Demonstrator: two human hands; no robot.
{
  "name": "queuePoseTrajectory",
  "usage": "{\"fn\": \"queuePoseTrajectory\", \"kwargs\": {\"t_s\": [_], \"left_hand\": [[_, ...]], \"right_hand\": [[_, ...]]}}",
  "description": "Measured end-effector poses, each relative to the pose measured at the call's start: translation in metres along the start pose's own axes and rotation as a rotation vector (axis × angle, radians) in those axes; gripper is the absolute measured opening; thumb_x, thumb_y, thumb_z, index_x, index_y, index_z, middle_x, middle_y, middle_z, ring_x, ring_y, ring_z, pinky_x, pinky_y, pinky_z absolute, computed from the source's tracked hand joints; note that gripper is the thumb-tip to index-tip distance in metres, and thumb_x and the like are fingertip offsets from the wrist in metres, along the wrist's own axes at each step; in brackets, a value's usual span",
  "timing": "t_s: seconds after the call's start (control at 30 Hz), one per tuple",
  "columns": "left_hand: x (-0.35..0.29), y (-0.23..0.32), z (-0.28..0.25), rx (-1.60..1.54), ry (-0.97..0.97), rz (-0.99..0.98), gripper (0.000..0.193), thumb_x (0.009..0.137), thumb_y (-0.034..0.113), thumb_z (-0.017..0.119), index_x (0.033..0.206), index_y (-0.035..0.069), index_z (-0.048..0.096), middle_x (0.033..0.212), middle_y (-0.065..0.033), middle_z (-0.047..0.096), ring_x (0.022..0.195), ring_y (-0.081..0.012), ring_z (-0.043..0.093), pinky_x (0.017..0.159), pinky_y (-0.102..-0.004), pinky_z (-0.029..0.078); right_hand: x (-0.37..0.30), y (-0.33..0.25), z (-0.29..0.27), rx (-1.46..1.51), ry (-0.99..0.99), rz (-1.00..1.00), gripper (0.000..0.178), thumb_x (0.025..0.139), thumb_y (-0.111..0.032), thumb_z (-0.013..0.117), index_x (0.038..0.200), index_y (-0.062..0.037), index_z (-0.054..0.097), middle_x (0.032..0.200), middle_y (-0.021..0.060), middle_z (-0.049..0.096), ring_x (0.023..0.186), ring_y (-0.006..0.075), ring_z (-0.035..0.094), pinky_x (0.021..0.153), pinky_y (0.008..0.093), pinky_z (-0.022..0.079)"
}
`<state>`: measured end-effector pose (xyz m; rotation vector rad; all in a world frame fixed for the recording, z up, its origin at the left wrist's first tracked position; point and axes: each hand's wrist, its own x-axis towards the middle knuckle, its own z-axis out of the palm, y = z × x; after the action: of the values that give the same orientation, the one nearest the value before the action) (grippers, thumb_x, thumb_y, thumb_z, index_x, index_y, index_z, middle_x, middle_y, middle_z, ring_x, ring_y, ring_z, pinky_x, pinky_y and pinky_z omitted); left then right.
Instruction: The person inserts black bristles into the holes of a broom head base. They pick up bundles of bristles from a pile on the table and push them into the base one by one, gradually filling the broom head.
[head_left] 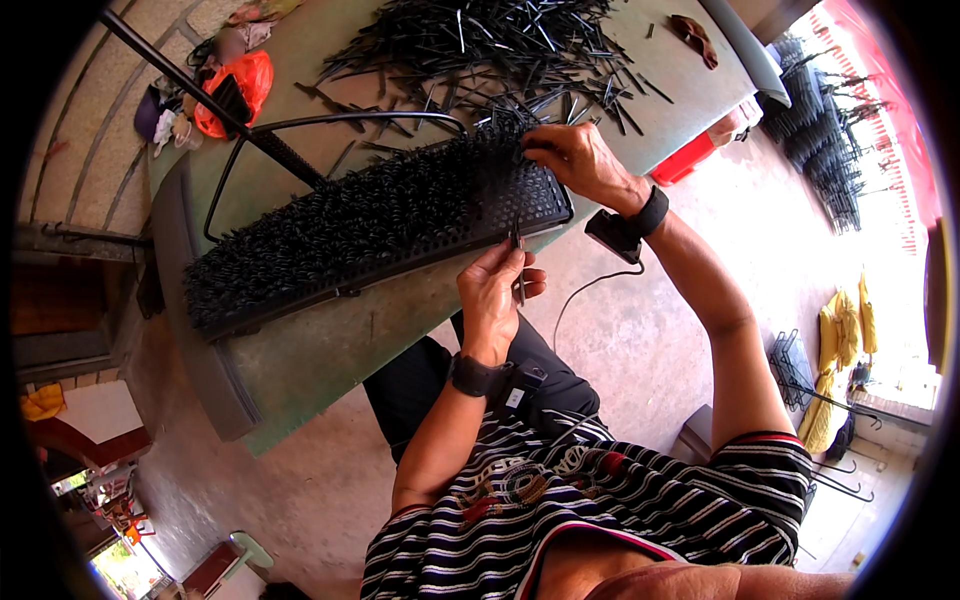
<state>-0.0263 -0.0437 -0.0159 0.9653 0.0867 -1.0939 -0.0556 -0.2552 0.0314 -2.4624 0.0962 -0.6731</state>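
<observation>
A long black perforated panel (530,205) lies slantwise on the green tabletop. Dense black looped strips (340,215) cover most of it; bare holes show towards its right end. My right hand (592,165) is at that end, thumb and fingers pinched together against the loops; what they pinch is too small and dark to name. Just below the panel's front edge, my left hand (492,295) is closed on a thin dark strip (517,238), whose tip reaches up to the edge. Black bands circle both wrists.
Loose black strips (480,50) are heaped behind the panel, some scattered around it. A bent black metal frame (340,120) stands over its back left. The green tabletop (330,375) has a grey edge piece (200,310) at left. An orange bag (240,90) sits back left.
</observation>
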Motion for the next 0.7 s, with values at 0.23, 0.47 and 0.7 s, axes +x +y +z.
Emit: {"fn": "queuePoseTrajectory", "kwargs": {"t_s": [0.23, 0.47, 0.7], "left_hand": [[0.0, 0.005, 0.002, -0.003, 0.036, -0.009, 0.013, 0.083, 0.004, 0.062, 0.095, 0.002, 0.063, 0.082, -0.0099, 0.064, 0.067, -0.0231, 0.065, 0.059, -0.0352, 0.055], [0.0, 0.007, 0.002, -0.055, 0.024, 0.01, 0.013, 0.08, 0.002, 0.065, 0.093, 0.002, 0.063, 0.082, -0.01, 0.066, 0.069, -0.0227, 0.065, 0.064, -0.0351, 0.055], [-0.002, 0.004, 0.01, -0.132, -0.032, 0.029, 0.014, 0.079, 0.003, 0.066, 0.093, 0.003, 0.063, 0.084, -0.0106, 0.066, 0.07, -0.0237, 0.066, 0.065, -0.0347, 0.056]], "right_hand": [[0.01, -0.005, 0.0, -0.095, -0.101, -0.081, 0.018, 0.079, -0.004, 0.063, 0.095, 0.0044, 0.06, 0.084, 0.0152, 0.06, 0.066, 0.0263, 0.062, 0.056, 0.0332, 0.049], [-0.01, -0.029, 0.006, -0.13, 0.186, 0.114, 0.016, 0.081, -0.01, 0.064, 0.091, 0.0018, 0.063, 0.074, 0.0121, 0.061, 0.058, 0.0219, 0.059, 0.052, 0.0288, 0.047], [-0.042, -0.051, 0.002, 0.552, -0.306, 0.706, 0.023, 0.084, -0.02, 0.065, 0.084, 0.0032, 0.066, 0.067, 0.0038, 0.062, 0.056, 0.0067, 0.055, 0.05, 0.0207, 0.045]]}}
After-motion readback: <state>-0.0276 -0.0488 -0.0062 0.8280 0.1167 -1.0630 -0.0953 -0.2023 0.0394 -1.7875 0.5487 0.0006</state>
